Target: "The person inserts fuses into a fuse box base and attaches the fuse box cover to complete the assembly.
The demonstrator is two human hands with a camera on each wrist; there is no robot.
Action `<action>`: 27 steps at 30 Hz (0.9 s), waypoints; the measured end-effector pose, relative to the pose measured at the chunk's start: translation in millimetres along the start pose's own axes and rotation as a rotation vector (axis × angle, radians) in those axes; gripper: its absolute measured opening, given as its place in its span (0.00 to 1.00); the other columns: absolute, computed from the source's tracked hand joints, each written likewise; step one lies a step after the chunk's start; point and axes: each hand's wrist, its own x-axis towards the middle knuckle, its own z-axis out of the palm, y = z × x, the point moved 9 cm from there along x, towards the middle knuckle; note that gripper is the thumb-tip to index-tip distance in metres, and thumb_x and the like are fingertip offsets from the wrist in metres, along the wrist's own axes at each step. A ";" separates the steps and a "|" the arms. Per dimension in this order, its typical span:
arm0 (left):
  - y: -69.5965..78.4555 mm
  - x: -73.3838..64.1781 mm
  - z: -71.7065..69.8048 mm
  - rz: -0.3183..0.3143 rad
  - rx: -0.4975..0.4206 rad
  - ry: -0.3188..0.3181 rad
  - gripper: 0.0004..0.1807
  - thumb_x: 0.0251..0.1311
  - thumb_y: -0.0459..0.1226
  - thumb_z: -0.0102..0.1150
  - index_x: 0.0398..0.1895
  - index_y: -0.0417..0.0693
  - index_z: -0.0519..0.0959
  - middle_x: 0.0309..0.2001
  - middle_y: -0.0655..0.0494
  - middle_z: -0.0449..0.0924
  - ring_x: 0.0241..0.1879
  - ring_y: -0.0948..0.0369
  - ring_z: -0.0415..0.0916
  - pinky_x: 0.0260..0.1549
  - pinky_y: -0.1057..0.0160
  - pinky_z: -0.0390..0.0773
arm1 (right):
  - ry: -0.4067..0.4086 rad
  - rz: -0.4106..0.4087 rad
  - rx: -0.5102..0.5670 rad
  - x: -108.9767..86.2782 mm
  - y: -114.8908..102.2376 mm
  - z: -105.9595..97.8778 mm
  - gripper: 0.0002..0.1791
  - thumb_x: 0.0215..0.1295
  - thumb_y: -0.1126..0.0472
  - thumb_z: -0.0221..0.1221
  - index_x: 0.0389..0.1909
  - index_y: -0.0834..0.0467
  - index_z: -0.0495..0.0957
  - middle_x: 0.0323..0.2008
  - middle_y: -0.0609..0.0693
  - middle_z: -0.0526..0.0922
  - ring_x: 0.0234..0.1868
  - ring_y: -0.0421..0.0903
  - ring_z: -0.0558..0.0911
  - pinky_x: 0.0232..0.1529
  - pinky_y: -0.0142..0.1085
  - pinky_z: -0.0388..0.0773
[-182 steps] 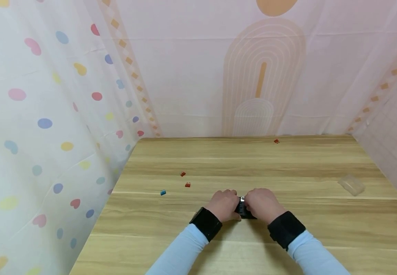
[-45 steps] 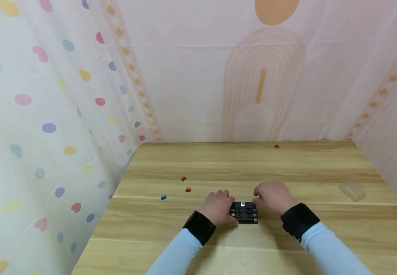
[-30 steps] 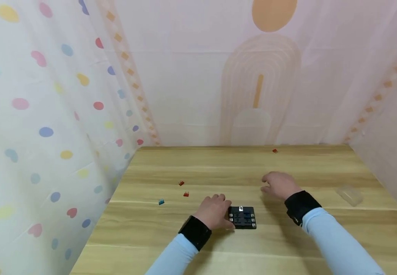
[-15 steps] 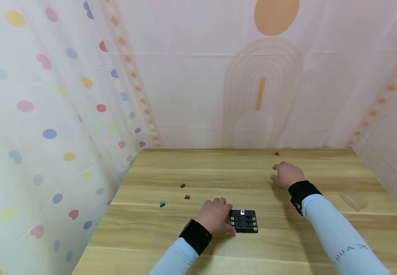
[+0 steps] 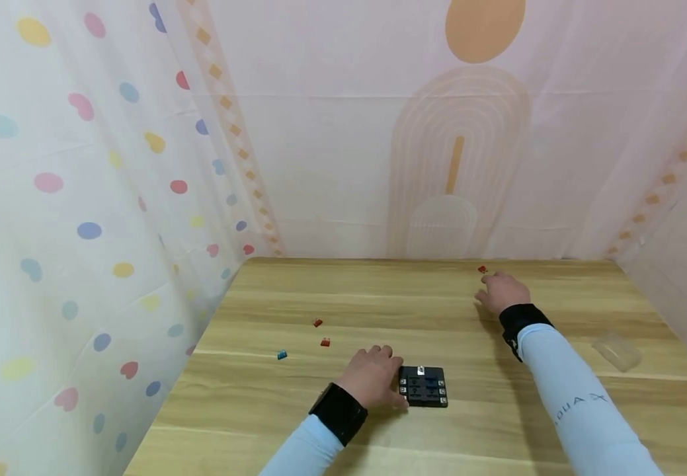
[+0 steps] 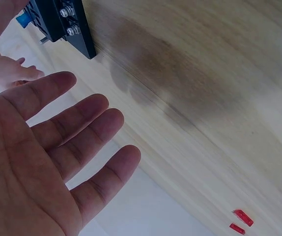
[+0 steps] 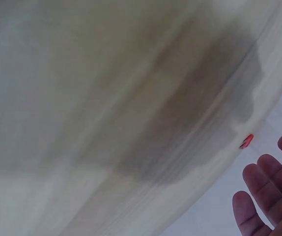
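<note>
A black fuse block [image 5: 423, 391] with silver screw terminals lies on the wooden table, front and centre. My left hand [image 5: 371, 377] is at its left side, fingers spread, thumb at the near left corner; whether it touches is unclear. In the left wrist view a blue blade fuse [image 6: 23, 20] sticks out of the block. My right hand [image 5: 502, 292] reaches toward the table's back edge, fingers loosely extended. Just beyond its fingertips lies a red blade fuse [image 5: 483, 269]; the right wrist view shows a gap between them.
Left of the block lie two more red blade fuses, a farther one [image 5: 317, 322] and a nearer one [image 5: 325, 342], plus a blue blade fuse [image 5: 282, 355]. A clear plastic container [image 5: 617, 351] stands at the right. Patterned curtains [image 5: 331, 165] hang behind and beside the table [image 5: 248, 423].
My right hand has left the fuse block and moved away to the far right, up to the back red fuse. My left hand has stayed beside the block, which now shows fully.
</note>
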 end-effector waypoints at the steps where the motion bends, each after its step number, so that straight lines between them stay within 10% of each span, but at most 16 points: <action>1: -0.4 -0.5 0.2 -0.001 -0.003 -0.001 0.40 0.39 0.66 0.73 0.52 0.52 0.81 0.47 0.55 0.79 0.48 0.56 0.76 0.47 0.53 0.77 | 0.000 0.001 0.001 2.1 0.3 -0.4 0.26 0.68 0.55 0.59 0.59 0.69 0.75 0.56 0.72 0.75 0.54 0.68 0.77 0.49 0.57 0.76; 27: 0.9 -15.2 3.7 -0.018 -0.020 -0.021 0.39 0.38 0.66 0.74 0.51 0.53 0.82 0.45 0.55 0.80 0.47 0.56 0.76 0.46 0.54 0.77 | 0.014 -0.016 -0.031 32.9 7.6 1.6 0.19 0.66 0.58 0.59 0.48 0.70 0.79 0.47 0.71 0.77 0.47 0.66 0.79 0.43 0.57 0.78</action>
